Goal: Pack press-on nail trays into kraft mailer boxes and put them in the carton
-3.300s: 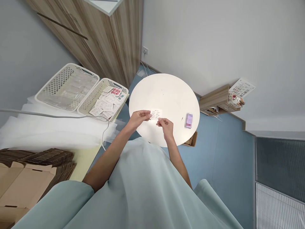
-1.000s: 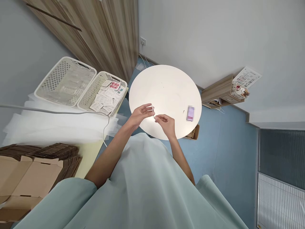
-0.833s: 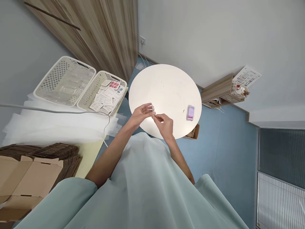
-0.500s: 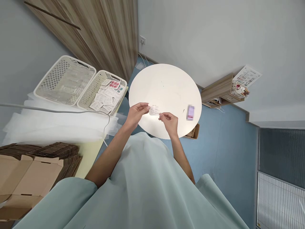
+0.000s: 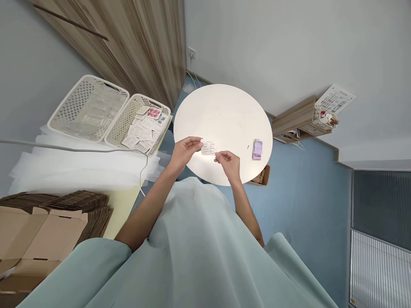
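A small white card (image 5: 209, 148) with lines of print faces me over the near part of the round white table (image 5: 221, 102). My left hand (image 5: 185, 153) pinches its left edge between thumb and fingers. At the card's lower right corner, my right hand (image 5: 229, 163) is closed on it with thumb and fingertips. The print is too small to read. Farther right on the tabletop lies a blurred purple object (image 5: 257, 150), perhaps a phone, with a small dark mark beside it.
To the left, a white basket (image 5: 111, 136) holds many printed cards, beside another basket (image 5: 53, 122) with clear plastic packets. White sheets (image 5: 80, 164) and flattened cardboard boxes (image 5: 51, 235) lie nearer. A grey cable (image 5: 80, 149) crosses there. A wooden shelf (image 5: 295, 119) stands right.
Both hands keep their hold on the card, with almost no movement. The view has shifted very slightly.
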The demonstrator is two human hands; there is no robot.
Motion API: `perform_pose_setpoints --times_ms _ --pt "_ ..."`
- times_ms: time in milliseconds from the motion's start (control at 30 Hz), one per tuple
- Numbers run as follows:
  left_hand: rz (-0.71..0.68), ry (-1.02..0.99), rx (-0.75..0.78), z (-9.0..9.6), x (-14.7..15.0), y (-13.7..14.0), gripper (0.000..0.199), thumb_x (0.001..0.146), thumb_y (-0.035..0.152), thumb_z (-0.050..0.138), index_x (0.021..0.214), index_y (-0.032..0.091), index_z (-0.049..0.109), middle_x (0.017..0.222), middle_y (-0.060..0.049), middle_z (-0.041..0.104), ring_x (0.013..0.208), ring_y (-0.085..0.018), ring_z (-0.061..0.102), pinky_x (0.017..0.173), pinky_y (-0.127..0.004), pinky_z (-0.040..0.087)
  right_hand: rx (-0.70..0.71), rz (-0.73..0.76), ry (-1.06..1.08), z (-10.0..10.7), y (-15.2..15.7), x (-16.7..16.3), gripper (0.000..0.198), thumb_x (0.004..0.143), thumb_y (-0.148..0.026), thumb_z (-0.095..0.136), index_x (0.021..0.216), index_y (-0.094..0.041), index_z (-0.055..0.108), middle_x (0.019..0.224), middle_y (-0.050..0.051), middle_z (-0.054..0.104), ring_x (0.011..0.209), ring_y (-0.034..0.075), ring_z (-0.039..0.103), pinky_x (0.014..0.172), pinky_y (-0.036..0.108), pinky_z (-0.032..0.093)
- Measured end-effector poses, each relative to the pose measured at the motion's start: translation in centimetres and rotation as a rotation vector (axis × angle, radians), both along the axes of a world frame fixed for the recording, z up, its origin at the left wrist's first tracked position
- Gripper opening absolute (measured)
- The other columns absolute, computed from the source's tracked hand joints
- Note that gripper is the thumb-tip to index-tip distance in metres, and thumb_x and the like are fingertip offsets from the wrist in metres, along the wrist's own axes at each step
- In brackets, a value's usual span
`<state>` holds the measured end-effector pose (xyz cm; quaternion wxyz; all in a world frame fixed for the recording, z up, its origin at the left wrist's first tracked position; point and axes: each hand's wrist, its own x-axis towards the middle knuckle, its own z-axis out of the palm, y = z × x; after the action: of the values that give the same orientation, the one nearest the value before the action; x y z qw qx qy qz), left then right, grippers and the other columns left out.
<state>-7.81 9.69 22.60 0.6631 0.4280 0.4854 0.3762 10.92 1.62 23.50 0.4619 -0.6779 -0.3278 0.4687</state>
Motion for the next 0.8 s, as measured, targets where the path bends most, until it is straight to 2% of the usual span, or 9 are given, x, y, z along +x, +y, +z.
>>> perform_pose_setpoints --times_ms 133,267,433,533,633,700,800 --pt "-0.014 0.09 0.114 -0.3 -0.1 -0.1 0.049 0.079 0.059 0.087 0.106 0.019 0.078 0.108 -0.011 0.08 0.104 -0.029 0.074 0.1 -0.045 0.06 -0.009 0.05 -0.023 0.1 0.0 0.9 0.038 0.083 -0.06 0.085 0.095 -0.024 0.079 0.087 0.002 0.077 0.071 0.017 0.071 0.074 0.033 0.059" --pt "-0.102 0.153 0.19 -0.2 -0.1 -0.3 0.045 0.083 0.061 0.083 0.103 0.021 0.081 0.106 -0.01 0.081 0.1 -0.028 0.074 0.099 -0.044 0.058 0.029 0.068 -0.048 1.1 0.4 1.9 0.043 0.086 -0.062 0.083 0.11 -0.027 0.079 0.082 -0.001 0.073 0.066 0.015 0.065 0.07 0.033 0.057" --pt "-0.122 0.157 0.199 0.2 0.3 -0.8 0.048 0.083 0.066 0.083 0.103 0.022 0.083 0.11 -0.01 0.083 0.101 -0.029 0.074 0.1 -0.043 0.058 0.067 0.137 -0.113 1.7 0.9 2.1 0.035 0.09 -0.063 0.078 0.093 -0.027 0.077 0.092 0.0 0.076 0.067 0.015 0.064 0.071 0.033 0.057" --pt "-0.099 0.187 0.139 0.2 0.1 -0.7 0.054 0.082 0.073 0.082 0.101 0.023 0.084 0.11 -0.011 0.084 0.103 -0.031 0.076 0.102 -0.044 0.058 0.086 0.099 -0.148 1.9 0.7 1.7 0.035 0.093 -0.064 0.074 0.099 -0.029 0.077 0.091 0.0 0.075 0.071 0.017 0.069 0.074 0.034 0.058" --pt "-0.119 0.193 -0.03 -0.2 -0.4 -0.2 0.063 0.084 0.082 0.074 0.089 0.021 0.085 0.1 -0.014 0.084 0.095 -0.033 0.078 0.098 -0.045 0.059 0.084 0.105 -0.151 2.0 0.2 1.2 0.035 0.097 -0.065 0.071 0.105 -0.031 0.079 0.091 0.0 0.076 0.075 0.02 0.074 0.079 0.035 0.059" --pt "-0.147 0.165 -0.126 -0.4 -0.7 0.1 0.066 0.085 0.085 0.072 0.084 0.02 0.084 0.092 -0.015 0.083 0.091 -0.034 0.079 0.095 -0.046 0.061 0.085 0.149 -0.151 1.9 -0.2 1.1 0.033 0.096 -0.063 0.073 0.104 -0.032 0.08 0.099 0.001 0.079 0.081 0.022 0.077 0.083 0.037 0.061" --pt "-0.148 0.133 -0.139 -0.8 -0.7 0.2 0.061 0.079 0.081 0.082 0.083 0.02 0.084 0.085 -0.013 0.081 0.091 -0.033 0.079 0.095 -0.046 0.062 0.089 0.21 -0.143 1.3 -0.7 1.1 0.028 0.093 -0.058 0.077 0.102 -0.032 0.082 0.109 0.001 0.081 0.089 0.024 0.08 0.091 0.039 0.061"
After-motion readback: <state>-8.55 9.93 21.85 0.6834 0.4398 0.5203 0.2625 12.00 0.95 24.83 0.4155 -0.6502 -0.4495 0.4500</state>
